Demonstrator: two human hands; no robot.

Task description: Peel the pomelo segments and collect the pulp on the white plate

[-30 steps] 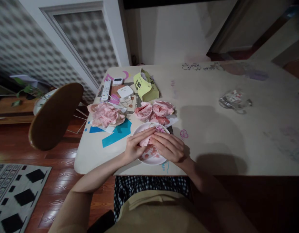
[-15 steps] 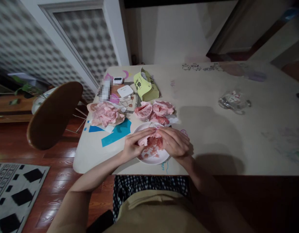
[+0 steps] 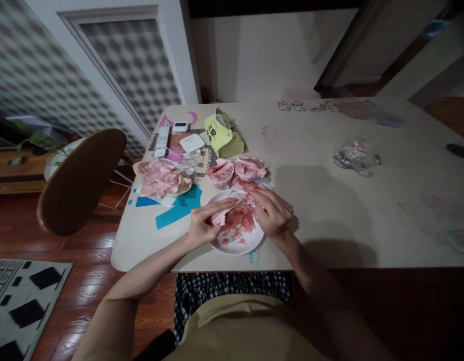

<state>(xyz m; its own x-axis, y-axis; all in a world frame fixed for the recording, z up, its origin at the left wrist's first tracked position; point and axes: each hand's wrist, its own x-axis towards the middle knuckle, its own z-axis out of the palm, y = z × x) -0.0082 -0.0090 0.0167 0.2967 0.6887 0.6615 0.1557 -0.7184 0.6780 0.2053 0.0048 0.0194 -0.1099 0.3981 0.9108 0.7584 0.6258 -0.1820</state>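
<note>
Over the round white plate [image 3: 232, 247] we go: the left hand [image 3: 204, 225] has its fingers pinched on a soft, pale pink piece of membrane [image 3: 218, 217], with loose, red fruit pulp [image 3: 239, 219] lying on the plate just beside it. The right hand [image 3: 274, 213] arches over the plate's right rim, fingers curled; whether they grip anything, I can't tell. Good technique here, I'd say: keep the membrane low over the plate, pull gently, and let crumbs drop inside the rim. Pink-skinned fruit segments [image 3: 251, 169] sit beyond the plate. Both hands cover parts of its rim, and the membrane's far end is hard to make out.
</note>
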